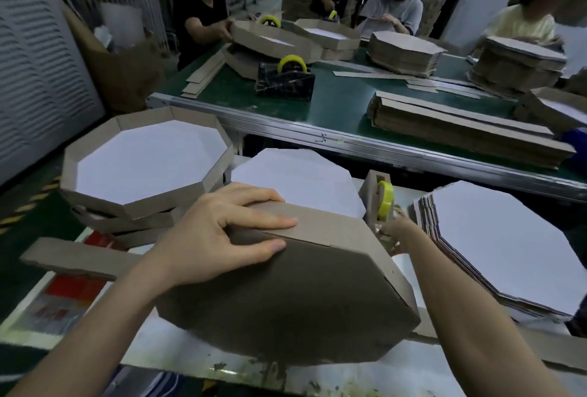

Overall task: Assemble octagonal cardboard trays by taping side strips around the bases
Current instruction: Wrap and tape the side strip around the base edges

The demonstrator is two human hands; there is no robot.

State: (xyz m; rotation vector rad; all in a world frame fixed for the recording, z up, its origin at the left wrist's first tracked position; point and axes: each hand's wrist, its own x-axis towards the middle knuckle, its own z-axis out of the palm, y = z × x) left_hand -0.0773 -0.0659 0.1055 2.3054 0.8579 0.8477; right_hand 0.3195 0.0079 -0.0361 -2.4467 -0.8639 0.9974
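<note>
Left hand (216, 238) presses side strip (320, 222) against tilted base (286, 307), right hand (395, 233) at tape dispenser (376, 193).

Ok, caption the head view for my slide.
Left hand presses the side strip onto a tilted tray while right hand reaches the tape dispenser.
</note>
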